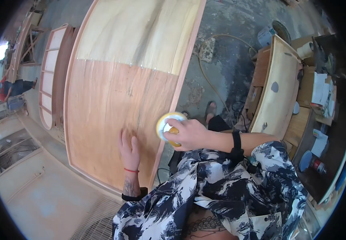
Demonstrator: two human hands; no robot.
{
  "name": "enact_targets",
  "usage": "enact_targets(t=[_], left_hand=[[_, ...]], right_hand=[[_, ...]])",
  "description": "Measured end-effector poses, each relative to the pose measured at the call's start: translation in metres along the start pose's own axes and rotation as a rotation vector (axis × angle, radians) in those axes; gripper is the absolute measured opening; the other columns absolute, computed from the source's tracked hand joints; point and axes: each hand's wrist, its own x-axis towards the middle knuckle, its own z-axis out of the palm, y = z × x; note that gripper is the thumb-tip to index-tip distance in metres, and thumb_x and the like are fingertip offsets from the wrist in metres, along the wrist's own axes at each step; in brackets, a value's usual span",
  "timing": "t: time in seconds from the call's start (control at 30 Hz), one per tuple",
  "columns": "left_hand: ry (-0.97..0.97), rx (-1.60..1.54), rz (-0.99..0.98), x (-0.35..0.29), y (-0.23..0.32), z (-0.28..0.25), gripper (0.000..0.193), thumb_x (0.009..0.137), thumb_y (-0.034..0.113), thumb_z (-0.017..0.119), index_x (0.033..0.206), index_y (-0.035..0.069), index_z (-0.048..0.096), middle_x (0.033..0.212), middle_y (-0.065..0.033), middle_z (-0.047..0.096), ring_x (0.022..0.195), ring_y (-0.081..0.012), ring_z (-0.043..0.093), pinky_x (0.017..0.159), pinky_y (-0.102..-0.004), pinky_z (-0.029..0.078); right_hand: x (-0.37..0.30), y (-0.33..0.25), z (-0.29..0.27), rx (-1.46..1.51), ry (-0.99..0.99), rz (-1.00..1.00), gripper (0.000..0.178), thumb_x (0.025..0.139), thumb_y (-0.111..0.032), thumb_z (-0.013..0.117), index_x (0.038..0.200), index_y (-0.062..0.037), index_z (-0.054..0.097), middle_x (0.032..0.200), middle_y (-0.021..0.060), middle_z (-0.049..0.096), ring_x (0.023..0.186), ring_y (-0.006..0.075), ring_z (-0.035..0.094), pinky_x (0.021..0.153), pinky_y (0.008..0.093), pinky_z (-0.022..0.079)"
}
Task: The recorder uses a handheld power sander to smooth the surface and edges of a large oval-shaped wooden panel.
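A long wooden panel (97, 104) with a raised edge strip lies before me, pale at the far part and reddish-brown at the near part. My left hand (130, 150) rests over the reddish surface, palm down with fingers stretched out, holding nothing. At the panel's right edge my right hand (187, 134) is closed around a round yellow-rimmed white disc (163, 125) with an orange-yellow part under the fingers. Its exact kind cannot be made out. The disc's lower side is hidden, so whether it touches the panel is unclear.
On the right, a curved wooden board (277, 84) leans among boxes, beside a cluttered shelf (321, 160). A bucket (275, 32) stands beyond; a thin hose (207, 76) runs over the floor. Another framed panel (53, 76) and a person (13, 90) are at the left.
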Motion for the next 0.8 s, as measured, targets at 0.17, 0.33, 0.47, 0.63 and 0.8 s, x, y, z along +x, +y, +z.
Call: enact_targets(t=[0.17,0.33,0.47,0.63,0.8], left_hand=[[0.107,-0.191,0.154,0.085,0.055,0.023,0.048,0.100,0.022,0.049,0.140,-0.004,0.042,0.147,-0.0258,0.038,0.137,-0.0428,0.034,0.115,-0.0447,0.027],[0.181,0.060,0.321,0.177,0.071,0.068,0.056,0.098,0.028,0.047,0.142,-0.006,0.039,0.148,-0.0286,0.036,0.138,-0.0453,0.030,0.115,-0.0495,0.025],[0.365,0.496,0.444,0.193,0.077,0.074,0.060,0.099,0.032,0.042,0.144,-0.006,0.035,0.151,-0.0278,0.031,0.142,-0.0428,0.026,0.115,-0.0554,0.021],[0.304,0.528,0.436,0.179,0.079,0.070,0.060,0.099,0.031,0.041,0.145,-0.007,0.034,0.153,-0.0269,0.029,0.143,-0.0416,0.026,0.115,-0.0555,0.019],[0.298,0.514,0.453,0.183,0.082,0.067,0.061,0.100,0.032,0.040,0.145,-0.007,0.032,0.152,-0.0274,0.029,0.143,-0.0421,0.025,0.115,-0.0564,0.018]], right_hand=[[0.009,0.065,-0.034,-0.113,0.290,0.157,0.051,0.073,-0.047,0.072,0.119,-0.0276,0.065,0.119,0.0115,0.056,0.070,0.0274,0.069,0.057,0.0396,0.057],[0.052,0.147,-0.099,-0.222,0.685,0.259,0.050,0.072,-0.041,0.073,0.116,-0.0184,0.065,0.117,0.0103,0.060,0.092,0.0302,0.066,0.079,0.0398,0.055],[0.071,0.181,-0.184,-0.145,0.854,0.278,0.044,0.072,-0.032,0.069,0.108,-0.0059,0.063,0.099,0.0220,0.065,0.093,0.0355,0.065,0.080,0.0420,0.052],[0.028,0.199,-0.116,0.160,0.939,0.453,0.048,0.074,-0.031,0.075,0.116,-0.0114,0.063,0.114,0.0112,0.063,0.105,0.0263,0.064,0.090,0.0351,0.051],[-0.009,0.073,0.006,0.229,0.892,0.124,0.054,0.061,-0.031,0.081,0.111,-0.0198,0.062,0.118,0.0146,0.056,0.106,0.0344,0.062,0.082,0.0425,0.057]])
